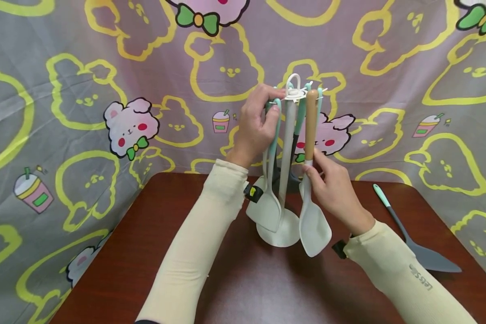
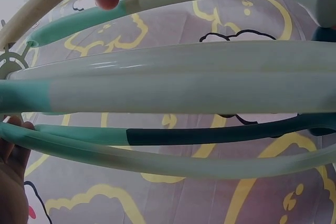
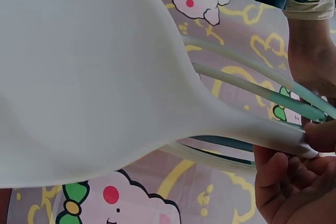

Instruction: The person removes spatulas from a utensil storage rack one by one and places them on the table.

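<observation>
My right hand (image 1: 338, 189) pinches the neck of a white spatula with a wooden handle (image 1: 311, 126). Its broad head (image 3: 89, 77) hangs downward, and the handle's top is beside the hooks of a white utensil rack (image 1: 285, 148). At the rack's top, my left hand (image 1: 257, 121) grips near the hooks, its thumb against a mint handle end. Below that hand hangs a white turner (image 1: 267, 211) with a mint handle. Other mint-handled utensils hang round the pole, including a dark one (image 2: 220, 134). Whether the wooden handle is on a hook cannot be told.
A grey turner with a mint handle (image 1: 429, 257) lies on the right of the dark red table (image 1: 158, 216), beside my right forearm. The rack's round base (image 1: 281, 236) stands on the table. A patterned cloth (image 1: 227, 58) hangs behind and at both sides.
</observation>
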A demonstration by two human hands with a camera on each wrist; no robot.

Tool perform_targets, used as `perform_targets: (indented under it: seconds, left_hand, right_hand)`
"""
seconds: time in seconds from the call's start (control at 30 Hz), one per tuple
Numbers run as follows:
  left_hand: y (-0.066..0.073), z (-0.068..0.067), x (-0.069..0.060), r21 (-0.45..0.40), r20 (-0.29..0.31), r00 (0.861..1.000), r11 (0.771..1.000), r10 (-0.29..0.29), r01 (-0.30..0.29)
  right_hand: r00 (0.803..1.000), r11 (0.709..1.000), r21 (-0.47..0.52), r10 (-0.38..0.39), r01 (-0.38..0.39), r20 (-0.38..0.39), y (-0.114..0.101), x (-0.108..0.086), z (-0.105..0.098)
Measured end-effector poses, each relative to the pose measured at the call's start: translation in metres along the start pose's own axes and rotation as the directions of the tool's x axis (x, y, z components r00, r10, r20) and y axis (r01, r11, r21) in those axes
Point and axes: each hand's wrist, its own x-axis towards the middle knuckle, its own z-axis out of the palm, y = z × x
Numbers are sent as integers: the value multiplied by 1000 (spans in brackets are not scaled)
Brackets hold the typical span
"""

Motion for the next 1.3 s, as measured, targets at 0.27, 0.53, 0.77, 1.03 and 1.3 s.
perform_targets:
  seconds: [0.27,0.53,0.77,1.03,1.3]
  left_hand:
    - [-1,1,0,-15,-12,1000,1000,12,-12]
    - [-1,1,2,-6,-13,1000,1000,15,-16]
    - [-1,2,1,-4,-10,1000,1000,23,-23]
    - [0,3,3,-19,-17,999,999,31,-31]
    - [0,3,1,-31,-19,999,999,39,-40]
  right_hand:
    - [1000,999,-35,3,-4,-21,-3,-2,-2]
    - [1000,1000,-16,8,-8,-17,-4,-1,-3]
    - [1000,1000,-14,5,-5,4,-3,-1,-5]
    - [1000,1000,-1,2,-2,10,-2,-1,-8]
    - [1000,1000,2,11,-11,15,-3,-3,-11]
